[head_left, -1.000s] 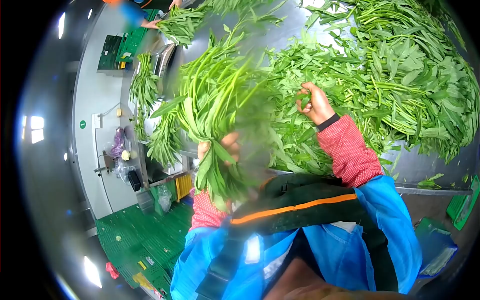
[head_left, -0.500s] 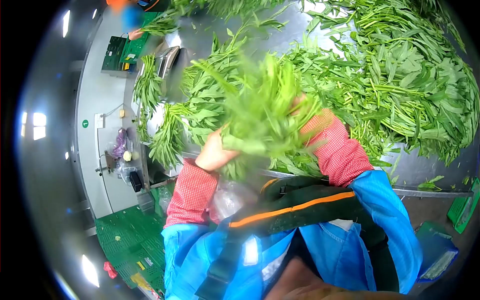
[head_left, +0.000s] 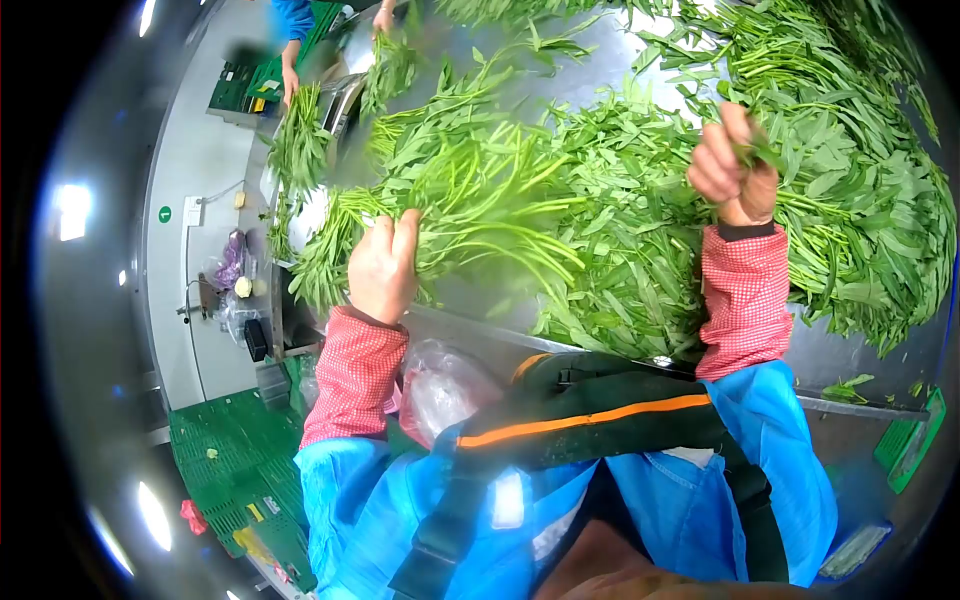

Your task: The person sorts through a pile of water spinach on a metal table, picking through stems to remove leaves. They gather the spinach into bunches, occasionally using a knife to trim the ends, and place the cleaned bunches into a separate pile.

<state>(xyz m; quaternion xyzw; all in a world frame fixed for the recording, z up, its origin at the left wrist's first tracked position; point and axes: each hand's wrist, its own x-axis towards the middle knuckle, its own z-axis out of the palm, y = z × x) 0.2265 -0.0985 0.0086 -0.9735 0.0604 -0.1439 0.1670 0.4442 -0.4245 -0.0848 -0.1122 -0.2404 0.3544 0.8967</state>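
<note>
My left hand [head_left: 385, 268] is closed around a loose bunch of water spinach [head_left: 490, 215], its pale stems fanning out to the right over the metal table. Further right, my right hand [head_left: 735, 165] is raised above the greens with its fingers curled. A small dark green leafy piece [head_left: 762, 148] sticks out from between them. Below and left of that hand lies a spread of loose leaves [head_left: 635, 225]. The big heap of water spinach [head_left: 840, 170] fills the right side. Beside my left hand, gathered bunches [head_left: 335, 245] lie along the table's left edge.
At the upper left, a co-worker's hands [head_left: 290, 85] are at other bunches near a metal scale-like device. Green crates [head_left: 235, 455] stand at the lower left. A clear plastic bag [head_left: 440, 390] lies against the table's front edge. Another green crate [head_left: 908, 445] is at the right.
My hands, earlier together around the bunch, are now apart. The left has lowered the bunch toward the table; the right has moved up and right to the heap. A co-worker's hands have come into view.
</note>
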